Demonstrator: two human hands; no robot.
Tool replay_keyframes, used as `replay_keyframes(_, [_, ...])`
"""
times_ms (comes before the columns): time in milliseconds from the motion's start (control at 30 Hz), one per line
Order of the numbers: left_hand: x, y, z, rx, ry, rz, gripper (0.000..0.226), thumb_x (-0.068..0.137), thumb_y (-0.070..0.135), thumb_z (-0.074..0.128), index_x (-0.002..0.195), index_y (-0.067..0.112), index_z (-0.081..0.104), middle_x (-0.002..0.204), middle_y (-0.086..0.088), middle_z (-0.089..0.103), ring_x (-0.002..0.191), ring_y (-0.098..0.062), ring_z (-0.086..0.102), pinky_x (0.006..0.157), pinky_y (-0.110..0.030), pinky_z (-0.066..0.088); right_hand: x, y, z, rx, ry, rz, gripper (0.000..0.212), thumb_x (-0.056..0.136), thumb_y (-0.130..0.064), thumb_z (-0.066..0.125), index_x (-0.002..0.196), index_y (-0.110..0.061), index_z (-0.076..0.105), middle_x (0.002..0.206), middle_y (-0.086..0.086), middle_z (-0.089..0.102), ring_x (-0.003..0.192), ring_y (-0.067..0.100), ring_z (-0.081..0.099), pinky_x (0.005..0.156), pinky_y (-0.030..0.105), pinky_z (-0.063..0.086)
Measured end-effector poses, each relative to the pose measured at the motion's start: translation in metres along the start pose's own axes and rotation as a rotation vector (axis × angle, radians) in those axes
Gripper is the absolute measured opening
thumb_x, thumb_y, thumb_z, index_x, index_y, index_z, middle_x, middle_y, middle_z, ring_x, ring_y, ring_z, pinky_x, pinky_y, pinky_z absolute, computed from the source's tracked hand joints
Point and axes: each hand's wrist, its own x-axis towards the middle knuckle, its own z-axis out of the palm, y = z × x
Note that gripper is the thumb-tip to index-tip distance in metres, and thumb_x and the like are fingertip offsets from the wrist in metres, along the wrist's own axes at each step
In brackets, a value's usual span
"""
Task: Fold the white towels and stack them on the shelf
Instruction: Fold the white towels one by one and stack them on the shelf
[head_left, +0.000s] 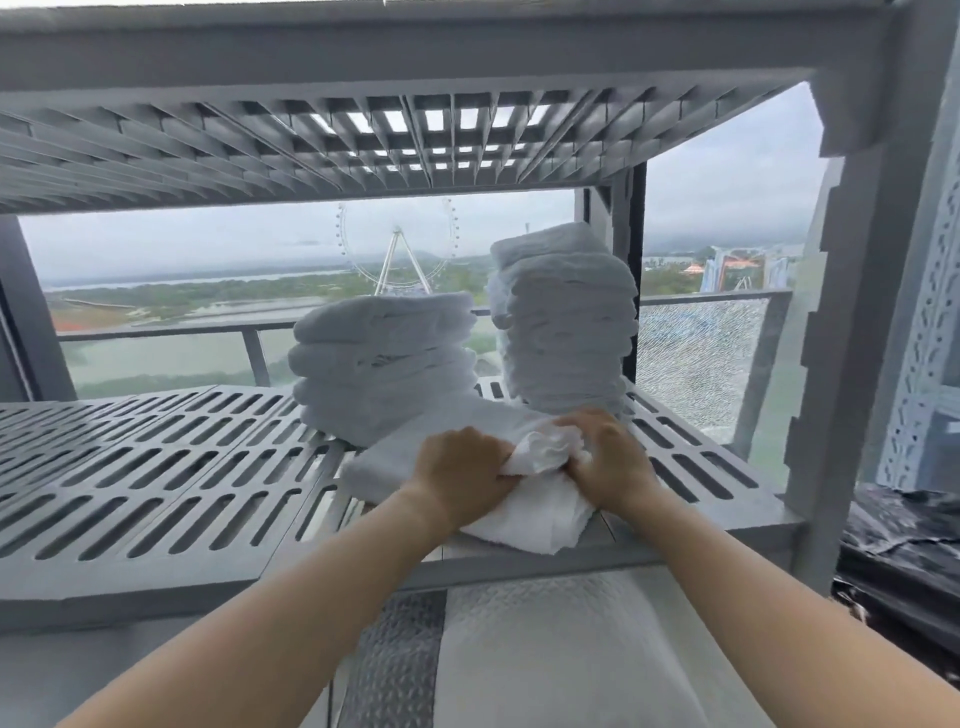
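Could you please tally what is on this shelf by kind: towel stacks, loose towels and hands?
Towel stacks: 2, the left stack and the right stack
Loose towel: 1, gripped by both hands
Hands: 2, the left hand and the right hand
Total: 5

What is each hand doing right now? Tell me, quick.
Left hand: closed, gripping the bunched white towel on the shelf.
Right hand: closed, gripping the same towel.
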Motion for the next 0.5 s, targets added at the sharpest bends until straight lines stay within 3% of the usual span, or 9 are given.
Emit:
replay_keyframes(67, [0.011,0.014,0.003,-0.044,0.014,-0.037,0.036,0.092,0.047,0.04,0.093,0.019,0.062,0.095,-0.006,0.066,0.088,-0.029,0.062,0.064,-0.028,0.035,-0.002,0.008,-0.004,0.042,0.081,0.078,0.037,0.08,-0.015,0.066,0.116,-0.014,0.06,0.119,0.006,0.059,0.111,0.024,0.055,0.091,0.031,0.044])
replay_keyframes(167, [0.034,0.035,0.004,-0.072,0.012,-0.125,0.032,0.094,0.037,0.04,0.097,0.015,0.063,0.099,-0.008,0.066,0.09,-0.029,0.061,0.065,-0.029,0.036,-0.003,0.018,-0.014,0.092,0.063,0.137,0.046,0.079,-0.03,0.071,0.119,-0.01,0.058,0.116,0.004,0.062,0.108,0.02,0.057,0.091,0.031,0.045])
replay_keyframes(333, [0.055,0.058,0.005,-0.172,-0.053,-0.232,0.027,0.088,0.035,0.045,0.101,0.016,0.061,0.106,-0.007,0.062,0.097,-0.029,0.059,0.071,-0.029,0.038,0.007,0.034,-0.033,0.243,-0.022,0.143,0.034,0.08,-0.029,0.07,0.109,-0.014,0.062,0.096,-0.004,0.065,0.089,0.011,0.064,0.068,0.016,0.044])
replay_keyframes(400, [0.052,0.052,0.008,-0.282,-0.105,-0.226,0.031,0.081,0.04,0.053,0.106,0.022,0.058,0.115,-0.003,0.055,0.107,-0.025,0.053,0.081,-0.031,0.042,0.01,0.039,-0.034,0.274,-0.072,0.127,0.031,0.078,-0.027,0.071,0.106,-0.016,0.062,0.092,-0.007,0.064,0.087,0.011,0.065,0.074,0.022,0.049])
replay_keyframes(500, [0.042,0.042,0.01,-0.354,-0.214,-0.209,0.055,0.08,0.044,0.056,0.131,0.029,0.043,0.134,0.002,0.045,0.119,-0.024,0.047,0.098,-0.034,0.039,0.009,0.041,-0.028,0.353,-0.161,0.131,0.039,0.073,-0.029,0.075,0.106,-0.019,0.056,0.098,-0.006,0.063,0.084,0.01,0.064,0.081,0.031,0.053])
